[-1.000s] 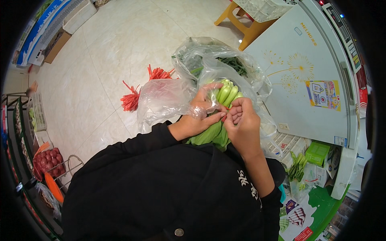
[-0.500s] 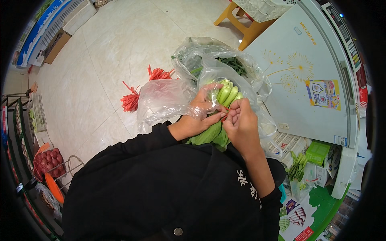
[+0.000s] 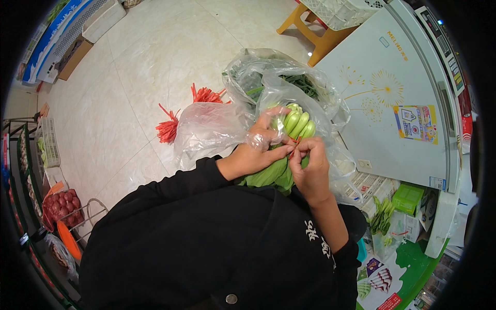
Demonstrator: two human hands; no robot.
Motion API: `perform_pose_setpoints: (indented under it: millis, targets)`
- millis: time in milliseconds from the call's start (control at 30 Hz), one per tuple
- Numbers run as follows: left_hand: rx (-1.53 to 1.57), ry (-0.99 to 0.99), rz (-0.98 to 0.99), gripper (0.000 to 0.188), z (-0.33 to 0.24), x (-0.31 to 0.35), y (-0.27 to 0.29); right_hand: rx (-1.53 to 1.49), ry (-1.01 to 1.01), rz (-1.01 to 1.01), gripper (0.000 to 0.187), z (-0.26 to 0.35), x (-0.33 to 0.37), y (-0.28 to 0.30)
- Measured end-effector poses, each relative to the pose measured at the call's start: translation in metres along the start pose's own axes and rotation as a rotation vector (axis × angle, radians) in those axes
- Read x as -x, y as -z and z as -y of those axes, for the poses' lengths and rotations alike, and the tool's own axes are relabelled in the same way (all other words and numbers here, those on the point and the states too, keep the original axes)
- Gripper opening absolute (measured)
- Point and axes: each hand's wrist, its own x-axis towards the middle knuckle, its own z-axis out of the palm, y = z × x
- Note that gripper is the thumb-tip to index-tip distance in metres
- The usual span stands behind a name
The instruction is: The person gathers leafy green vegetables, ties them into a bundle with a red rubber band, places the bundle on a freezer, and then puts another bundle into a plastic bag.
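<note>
A bunch of bok choy [image 3: 299,124] lies across my lap, its pale stem ends away from me and its green leaves [image 3: 268,174] toward my body. My left hand [image 3: 257,150] is wrapped round the bunch from the left, its thumb along the middle. With fingertips pinched together, my right hand [image 3: 312,168] grips a thin red tie [image 3: 295,141] at the bunch's waist. The clear plastic bag [image 3: 209,126] lies against my left hand, partly over it. Behind the stems another clear bag [image 3: 247,67] holds dark green leafy vegetables.
Two bundles of red ties [image 3: 167,126] lie on the tiled floor at left. A white fridge [image 3: 385,98] stands at right, beside a yellow stool [image 3: 323,44] carrying a white crate. Another small bunch of greens [image 3: 382,214] lies near my right elbow. Shelving and a red net bag [image 3: 63,208] are at far left.
My right hand has moved slightly down and closer to my left thumb, fingertips pinching the red tie. The left hand keeps its hold on the bok choy.
</note>
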Motion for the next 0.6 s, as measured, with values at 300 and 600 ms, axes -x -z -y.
perform_pose_setpoints:
  millis: [300, 600]
  targets:
    - [0.169, 0.095, -0.016, 0.009, 0.008, 0.001, -0.002, -0.017, -0.085, -0.03, 0.029, 0.005, 0.004, 0.009]
    - [0.253, 0.124, -0.015, 0.008, 0.007, 0.001, -0.002, 0.067, -0.053, -0.046, 0.028, 0.009, -0.003, 0.005]
